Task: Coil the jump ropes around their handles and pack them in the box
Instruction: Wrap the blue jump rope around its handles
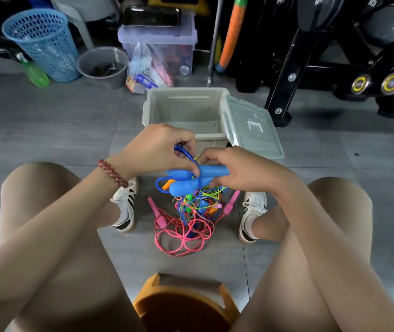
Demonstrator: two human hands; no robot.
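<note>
My right hand grips two blue jump rope handles held side by side above the floor. My left hand pinches the blue rope and lays a turn over the handles. Below them a tangled pile of jump ropes lies on the tiles, with pink, green, yellow and orange cords and pink handles. The open grey box stands just beyond my hands, and nothing shows inside it. Its lid leans against its right side.
My knees and white sneakers flank the pile. An orange stool is under me. At the back stand a blue basket, a grey bucket, a clear storage bin and black exercise equipment.
</note>
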